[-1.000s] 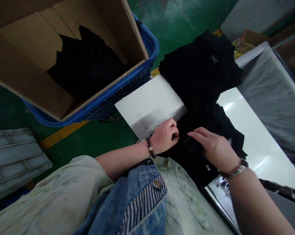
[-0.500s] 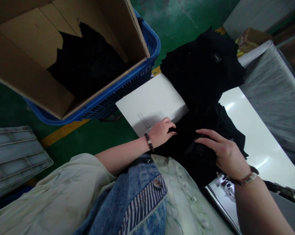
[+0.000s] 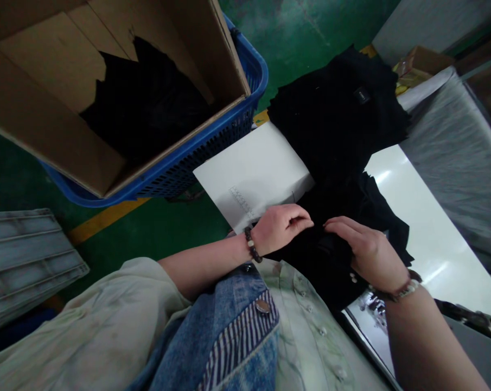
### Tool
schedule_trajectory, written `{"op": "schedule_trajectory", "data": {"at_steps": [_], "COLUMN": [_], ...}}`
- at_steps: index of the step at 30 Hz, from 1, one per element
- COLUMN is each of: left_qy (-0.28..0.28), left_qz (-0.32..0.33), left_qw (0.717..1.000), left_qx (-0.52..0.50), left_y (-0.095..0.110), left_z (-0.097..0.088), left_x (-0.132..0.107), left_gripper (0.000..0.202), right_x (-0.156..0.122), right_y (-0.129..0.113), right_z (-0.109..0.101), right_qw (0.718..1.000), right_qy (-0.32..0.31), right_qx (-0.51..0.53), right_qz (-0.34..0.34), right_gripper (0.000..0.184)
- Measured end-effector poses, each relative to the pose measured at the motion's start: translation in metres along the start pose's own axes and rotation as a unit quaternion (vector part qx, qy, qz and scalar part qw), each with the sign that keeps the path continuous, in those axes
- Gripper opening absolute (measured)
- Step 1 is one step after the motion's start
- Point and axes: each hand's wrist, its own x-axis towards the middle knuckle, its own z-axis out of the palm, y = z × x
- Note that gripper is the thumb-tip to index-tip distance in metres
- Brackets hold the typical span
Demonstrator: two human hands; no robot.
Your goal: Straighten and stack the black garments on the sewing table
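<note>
Both hands close in now: left hand (image 3: 280, 228) and right hand (image 3: 367, 250) pinch the black cloth (image 3: 330, 255) on the white desk (image 3: 253, 174); green floor (image 3: 159, 228) below.

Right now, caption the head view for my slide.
Left hand and right hand pinch black folded garment on glossy white table.
</note>
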Motion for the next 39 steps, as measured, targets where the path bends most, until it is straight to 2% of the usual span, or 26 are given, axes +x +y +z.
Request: {"op": "schedule_trajectory", "data": {"at_steps": [2,4,6,8,11,16,20,22,24,26,28,31,35,39], "left_qy": [0.009,-0.015,-0.045,-0.047,-0.017,0.024,0.04,0.029,-0.011,-0.053,-0.068,-0.063,-0.048,-0.079], "left_qz": [-0.067,-0.113,-0.125,-0.127,-0.116,-0.009,-0.003,0.004,0.002,-0.026,-0.055,-0.043,-0.015,0.054], "left_qw": [0.996,0.987,0.981,0.981,0.987,0.996,0.991,0.986,0.978,0.972,0.969,0.978,0.993,0.995], "left_qx": [0.058,0.116,0.142,0.14,0.113,0.084,0.126,0.167,0.206,0.23,0.23,0.195,0.106,0.008], "left_y": [-0.014,-0.03,-0.04,-0.043,-0.036,-0.018,-0.016,-0.019,-0.022,-0.025,-0.027,-0.023,-0.002,0.017], "left_z": [-0.006,-0.011,-0.014,-0.015,-0.015,-0.017,-0.018,-0.016,-0.012,-0.008,-0.005,-0.004,-0.003,0.002], "left_x": [0.005,0.01,0.014,0.015,0.013,0.004,0.001,0.0,-0.001,-0.003,-0.004,-0.004,-0.008,-0.012], "left_gripper": [0.01,0.014,0.012,0.008,0.002,0.004,0.006,0.005,0.012,0.019,0.018,0.008,0.009,0.01], "right_x": [-0.004,-0.008,-0.009,-0.008,-0.001,0.007,0.006,0.005,0.003,0.002,0.002,0.005,0.01,0.009], "right_y": [0.001,0.002,0.002,0.001,-0.002,-0.008,-0.006,-0.003,-0.001,0.001,0.001,0.0,-0.001,0.0], "right_z": [-0.005,-0.009,-0.012,-0.013,-0.011,-0.007,-0.005,-0.006,-0.008,-0.011,-0.013,-0.014,-0.009,-0.004], "right_qw": [0.999,0.998,0.998,0.998,1.0,1.0,1.0,1.0,1.0,0.999,0.998,0.999,0.999,0.999], "right_qy": [0.007,0.001,-0.007,-0.003,0.008,0.003,0.004,0.0,-0.013,-0.027,-0.037,-0.041,-0.048,-0.05], "right_qx": [0.031,0.057,0.066,0.054,0.021,-0.01,-0.003,0.01,0.024,0.04,0.05,0.034,-0.005,-0.009], "right_qz": [0.01,0.01,-0.002,-0.014,-0.014,0.013,0.002,-0.005,-0.008,-0.008,-0.008,-0.01,-0.015,-0.006], "right_gripper": [0.055,0.058,0.053,0.047,0.045,0.049,0.05,0.046,0.045,0.046,0.047,0.05,0.05,0.046]}}
